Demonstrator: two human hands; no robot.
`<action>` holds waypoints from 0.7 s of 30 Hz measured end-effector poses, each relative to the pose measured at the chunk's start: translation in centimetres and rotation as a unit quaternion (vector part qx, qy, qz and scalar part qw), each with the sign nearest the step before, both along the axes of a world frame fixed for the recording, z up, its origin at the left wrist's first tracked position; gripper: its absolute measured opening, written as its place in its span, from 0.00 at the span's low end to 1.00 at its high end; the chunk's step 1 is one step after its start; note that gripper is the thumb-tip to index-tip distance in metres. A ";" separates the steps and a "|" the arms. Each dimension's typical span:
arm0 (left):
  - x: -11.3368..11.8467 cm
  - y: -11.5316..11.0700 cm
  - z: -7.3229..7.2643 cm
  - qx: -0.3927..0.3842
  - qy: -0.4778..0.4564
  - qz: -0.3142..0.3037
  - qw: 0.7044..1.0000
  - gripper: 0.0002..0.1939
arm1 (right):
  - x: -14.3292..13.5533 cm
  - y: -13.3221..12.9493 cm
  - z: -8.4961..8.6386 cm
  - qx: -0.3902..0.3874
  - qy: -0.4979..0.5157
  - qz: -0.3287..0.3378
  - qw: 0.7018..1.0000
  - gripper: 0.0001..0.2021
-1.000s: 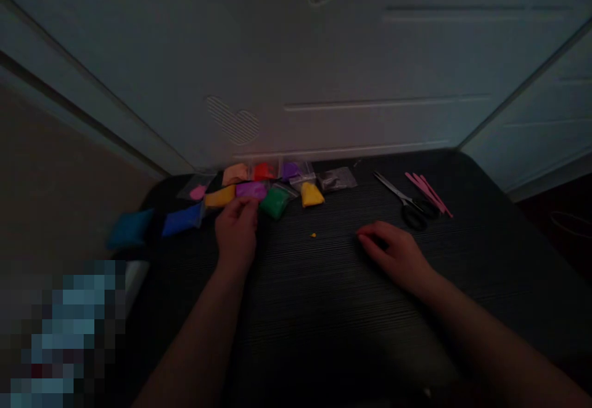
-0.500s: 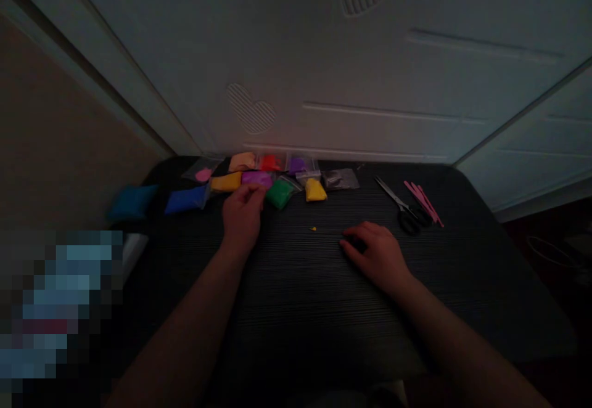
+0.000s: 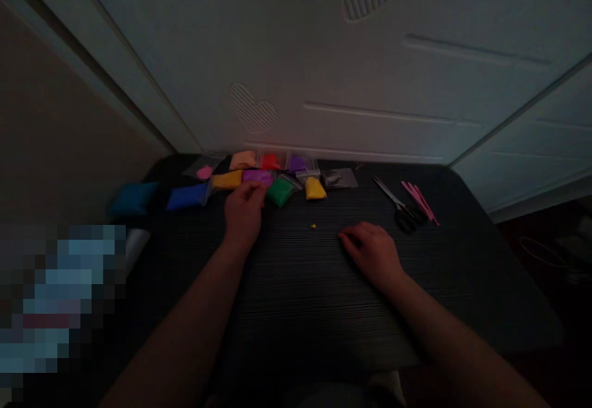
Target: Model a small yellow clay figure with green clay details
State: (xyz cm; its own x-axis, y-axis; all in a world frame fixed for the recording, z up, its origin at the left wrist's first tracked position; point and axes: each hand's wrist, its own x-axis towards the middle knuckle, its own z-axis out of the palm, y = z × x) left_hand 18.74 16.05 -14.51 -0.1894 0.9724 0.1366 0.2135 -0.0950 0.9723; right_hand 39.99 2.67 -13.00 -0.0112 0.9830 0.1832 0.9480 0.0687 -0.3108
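My left hand [image 3: 243,214] is over the dark table, its fingertips pinched together beside the magenta packet [image 3: 257,177] and the green packet [image 3: 280,191]. Whatever lies between those fingertips is too small or too dark to make out. My right hand [image 3: 374,251] rests on the tabletop, thumb and forefinger tips brought together, with nothing visible in them. A tiny yellow bit [image 3: 313,226] lies on the table between the two hands. Behind it sits a yellow packet [image 3: 315,188].
Along the back lie orange [image 3: 227,180], peach [image 3: 243,160], red [image 3: 272,161], purple [image 3: 298,164], blue [image 3: 188,196] and teal [image 3: 135,198] packets. Black-handled scissors [image 3: 396,201] and pink sticks [image 3: 420,203] lie to the right. A white panelled wall [image 3: 287,44] rises behind the table [image 3: 296,309].
My right thumb and forefinger, apart before, have closed together. My left hand stays by the magenta packet, still pinched. The view has shifted slightly.
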 end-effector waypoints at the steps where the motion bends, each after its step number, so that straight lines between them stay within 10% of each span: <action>1: 0.0 0.0 0.0 0.003 0.004 -0.006 1.000 0.07 | 0.0 0.0 0.0 0.000 0.001 -0.001 1.000 0.10; 21: 0.0 -0.1 0.2 0.003 -0.001 -0.024 1.000 0.06 | 1.3 -0.8 0.1 -0.026 0.026 0.040 0.999 0.13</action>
State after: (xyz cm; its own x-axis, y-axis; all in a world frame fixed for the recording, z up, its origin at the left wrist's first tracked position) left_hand 18.78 16.00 -14.35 -0.1433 0.9795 0.1417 0.2065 -0.1104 0.9722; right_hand 41.25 1.92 -12.88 -0.0813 0.9875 0.1350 0.9229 0.1258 -0.3639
